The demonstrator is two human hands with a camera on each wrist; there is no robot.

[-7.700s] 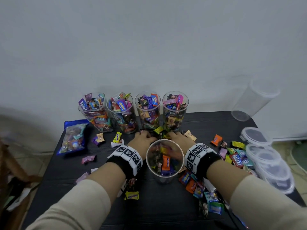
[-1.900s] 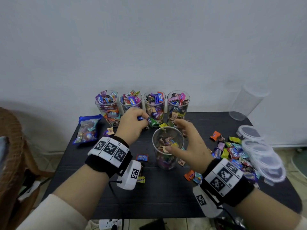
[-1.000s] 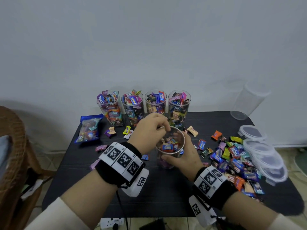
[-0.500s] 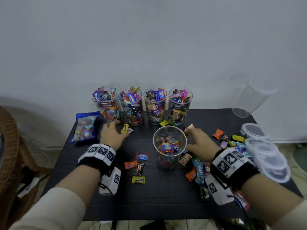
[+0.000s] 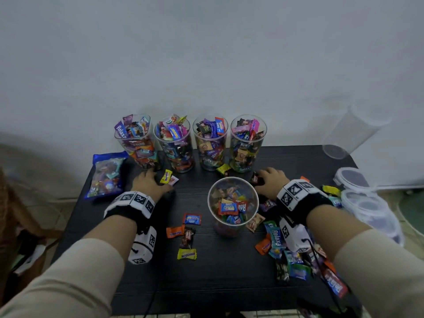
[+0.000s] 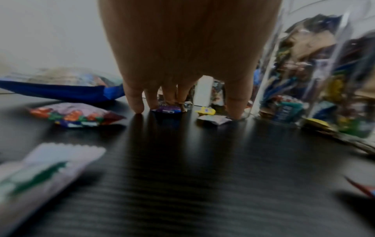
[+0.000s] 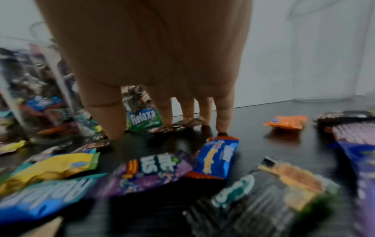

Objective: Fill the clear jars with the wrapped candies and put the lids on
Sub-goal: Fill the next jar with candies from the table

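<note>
A partly filled clear jar [image 5: 232,226] stands mid-table with no lid. Behind it, several jars [image 5: 210,145] heaped with wrapped candies line the wall. My left hand [image 5: 152,181] rests fingertips-down on the table left of the jar, beside a yellow candy [image 5: 166,176]. In the left wrist view its straight fingers [image 6: 134,102] touch a purple candy [image 6: 168,109]. My right hand [image 5: 267,180] is down on the table right of the jar, its fingers [image 7: 166,110] standing on a brown-wrapped candy [image 7: 186,122]. Neither hand has lifted anything.
Loose candies [image 5: 187,232] lie in front of the jar, and a denser pile [image 5: 296,260] lies under my right forearm. Clear lids [image 5: 353,179] are stacked at the right edge. An empty jar [image 5: 351,134] leans on the wall. A blue candy bag [image 5: 105,173] lies at the left.
A second ago my left hand was over the middle jar and my right hand held that jar. Both have since dropped to the table on either side, onto loose candies.
</note>
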